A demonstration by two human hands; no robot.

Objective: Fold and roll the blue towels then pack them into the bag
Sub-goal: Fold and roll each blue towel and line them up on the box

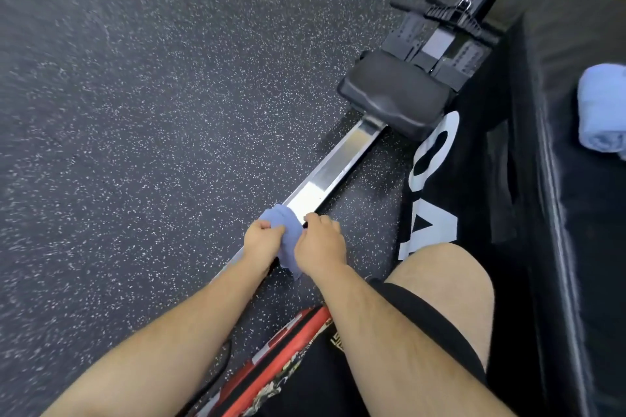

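so both hands are on one blue towel right now, right over the rower's metal rail. left hand has its fingers curled tight round the left end, and right hand is pinching the other side with bent fingers. the cloth is bunched into a fat wad between them with a tail hanging down. i'd say the roll is only partway there, since that loose tail isn't tucked in.

progress wise: a rolled towel sits on the black padded block off to the right, well apart from the hands. so i'd call it one done, one in hand, and nothing packed as far as i can see. the red and black thing by the person's lap is probably the bag, but the forearms and the bottom edge cut it off, so i can't say for sure, or tell whether it's open.

room: the speckled rubber floor to the left is wide and flat, a good spot to lay a towel out. the right is tighter, with the bare knee and the padded block's edge close by. the rail runs under the hands up to the black seat, and that hanging tail could drag on the rail edge.
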